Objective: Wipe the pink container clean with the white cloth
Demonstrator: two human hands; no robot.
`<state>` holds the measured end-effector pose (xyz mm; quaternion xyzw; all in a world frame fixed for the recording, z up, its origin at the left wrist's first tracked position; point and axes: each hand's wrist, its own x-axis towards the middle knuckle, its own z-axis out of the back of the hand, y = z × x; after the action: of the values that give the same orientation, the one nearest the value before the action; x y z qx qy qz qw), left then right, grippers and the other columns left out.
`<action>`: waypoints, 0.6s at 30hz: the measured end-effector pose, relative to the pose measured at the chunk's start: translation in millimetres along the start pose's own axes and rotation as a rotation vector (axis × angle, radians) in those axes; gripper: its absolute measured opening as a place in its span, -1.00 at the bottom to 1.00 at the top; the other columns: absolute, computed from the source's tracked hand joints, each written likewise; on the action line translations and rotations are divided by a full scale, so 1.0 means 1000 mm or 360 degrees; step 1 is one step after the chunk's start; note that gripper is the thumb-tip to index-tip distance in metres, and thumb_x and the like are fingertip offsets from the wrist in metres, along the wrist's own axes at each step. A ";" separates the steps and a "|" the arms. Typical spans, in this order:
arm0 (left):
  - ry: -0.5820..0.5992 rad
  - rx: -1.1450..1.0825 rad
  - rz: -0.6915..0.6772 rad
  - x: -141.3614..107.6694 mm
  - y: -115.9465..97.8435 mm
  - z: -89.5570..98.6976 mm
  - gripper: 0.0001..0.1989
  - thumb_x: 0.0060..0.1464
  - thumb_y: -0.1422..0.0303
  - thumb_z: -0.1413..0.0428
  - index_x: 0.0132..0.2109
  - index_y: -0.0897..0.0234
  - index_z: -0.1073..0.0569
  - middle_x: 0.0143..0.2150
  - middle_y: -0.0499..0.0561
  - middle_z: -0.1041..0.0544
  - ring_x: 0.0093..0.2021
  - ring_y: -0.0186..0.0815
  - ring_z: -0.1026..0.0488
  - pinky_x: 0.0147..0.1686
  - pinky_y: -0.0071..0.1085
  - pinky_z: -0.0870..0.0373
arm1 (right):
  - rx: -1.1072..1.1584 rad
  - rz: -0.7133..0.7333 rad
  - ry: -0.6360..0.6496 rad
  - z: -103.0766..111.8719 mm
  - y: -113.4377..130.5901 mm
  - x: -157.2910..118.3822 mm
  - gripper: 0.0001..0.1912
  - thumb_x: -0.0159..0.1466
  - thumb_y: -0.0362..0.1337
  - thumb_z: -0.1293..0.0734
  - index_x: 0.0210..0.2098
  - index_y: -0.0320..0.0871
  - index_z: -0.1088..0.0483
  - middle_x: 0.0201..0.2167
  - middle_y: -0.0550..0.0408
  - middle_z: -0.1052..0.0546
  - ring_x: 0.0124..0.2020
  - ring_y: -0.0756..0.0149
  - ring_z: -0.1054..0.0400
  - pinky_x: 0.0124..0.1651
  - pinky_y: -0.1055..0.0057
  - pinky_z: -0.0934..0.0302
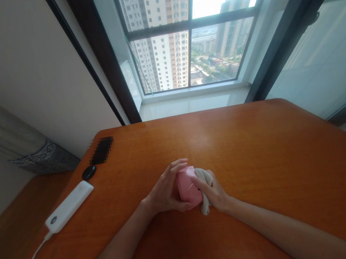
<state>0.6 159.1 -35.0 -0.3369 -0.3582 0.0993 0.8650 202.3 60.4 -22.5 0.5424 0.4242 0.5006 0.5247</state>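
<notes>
Near the middle of the wooden table, a small pink object with a smooth, box-like shape [188, 188] sits between my two hands. My left hand [168, 187] curves round its left side, fingers at the top and thumb at the lower edge. A light grey cloth [205, 205] is bunched in my right hand [216, 192], at the pink object's right side. The right thumb lies over the front of the pink object. What kind of thing it is, I cannot make out, and my fingers hide its edges.
On the table's left side [75, 241] lie a white power strip [69, 207] with a cable, a round black item [89, 172] and a dark pixelated rectangle [102, 150]. A window [190, 25] stands beyond the far edge. A curtain [17, 129] hangs at the left.
</notes>
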 end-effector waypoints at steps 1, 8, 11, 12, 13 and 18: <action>0.0008 0.0086 -0.0059 0.000 -0.001 0.003 0.21 -0.03 -0.24 -0.48 0.57 0.04 -0.12 0.51 0.32 -0.30 0.52 0.26 -0.30 0.46 0.19 -0.34 | 0.0003 -0.0002 -0.0016 0.000 -0.001 0.000 -0.31 0.30 0.37 -0.41 -0.56 -0.07 -0.27 -0.63 0.21 -0.24 -0.53 0.37 -0.07 -0.47 0.41 -0.06; 0.0213 0.0612 -0.0380 0.004 -0.004 0.012 0.37 -0.11 -0.25 -0.52 0.61 0.07 0.03 0.53 0.43 -0.31 0.46 0.30 -0.41 0.46 0.23 -0.35 | 0.0018 -0.0011 -0.0114 0.000 -0.007 0.000 -0.33 0.28 0.38 -0.44 -0.52 -0.07 -0.32 -0.59 0.17 -0.36 -0.50 0.31 -0.20 -0.44 0.37 -0.21; 0.0244 0.0743 -0.0410 0.005 -0.003 0.012 0.30 -0.02 -0.24 -0.47 0.61 0.10 0.03 0.54 0.46 -0.32 0.46 0.28 -0.42 0.47 0.23 -0.33 | 0.0026 -0.0011 -0.0114 0.000 -0.008 0.000 -0.34 0.28 0.37 -0.45 -0.52 -0.07 -0.31 -0.59 0.17 -0.36 -0.49 0.30 -0.21 -0.44 0.37 -0.20; 0.0249 0.0774 -0.0414 0.005 -0.002 0.012 0.26 0.03 -0.23 -0.46 0.61 0.11 0.02 0.54 0.46 -0.32 0.46 0.27 -0.42 0.47 0.22 -0.34 | 0.0026 -0.0009 -0.0113 0.000 -0.008 0.001 -0.34 0.28 0.36 -0.45 -0.53 -0.07 -0.31 -0.59 0.17 -0.35 -0.49 0.30 -0.20 -0.44 0.37 -0.19; 0.0249 0.0794 -0.0417 0.005 -0.002 0.012 0.23 0.07 -0.22 -0.44 0.61 0.13 0.02 0.53 0.46 -0.34 0.45 0.26 -0.43 0.46 0.20 -0.35 | 0.0028 -0.0006 -0.0111 0.000 -0.009 0.001 -0.34 0.29 0.35 -0.45 -0.53 -0.07 -0.30 -0.59 0.17 -0.34 -0.48 0.30 -0.20 -0.44 0.37 -0.19; 0.0190 0.0747 -0.0370 0.004 0.000 0.006 0.20 0.11 -0.20 -0.41 0.61 0.20 0.00 0.43 0.44 -0.41 0.40 0.24 -0.47 0.39 0.16 -0.46 | 0.0063 -0.0012 -0.0081 0.000 -0.009 0.001 -0.36 0.34 0.31 -0.43 -0.51 -0.10 -0.33 -0.55 0.19 -0.31 -0.47 0.34 -0.16 -0.40 0.38 -0.16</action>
<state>-1.0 163.6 -29.6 -0.0891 -0.3100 0.0595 0.9447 203.4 62.6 -31.2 0.5635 0.4225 0.4762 0.5265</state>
